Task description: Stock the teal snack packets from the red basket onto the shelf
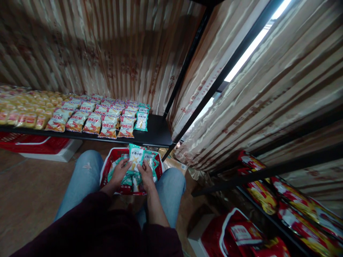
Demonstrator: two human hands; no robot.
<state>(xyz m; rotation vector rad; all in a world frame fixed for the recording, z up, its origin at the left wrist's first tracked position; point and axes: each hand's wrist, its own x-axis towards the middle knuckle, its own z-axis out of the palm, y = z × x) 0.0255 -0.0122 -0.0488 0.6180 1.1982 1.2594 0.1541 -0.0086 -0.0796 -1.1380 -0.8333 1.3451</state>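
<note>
Both of my hands hold a green-and-white snack bag [136, 157] upright over a red basket [105, 175] between my knees. My left hand [120, 174] is closed on the bag's left side, and my right hand [146, 175] pinches its lower right side. More green snack bags [150, 157] lie in the basket, partly hidden by my hands. Ahead on the black shelf [155, 130], similar green bags [141, 120] stand at the right end of the rows, beside orange-and-white snack bags [108, 125].
Yellow snack packs [26, 116] fill the shelf's left part. Black posts [198, 110] rise at the shelf's right end, before striped curtains [112, 43]. Another red basket [34, 142] sits under the shelf. On the right are a basket of red packs [241, 232] and a low shelf of red-and-yellow bags [297, 221].
</note>
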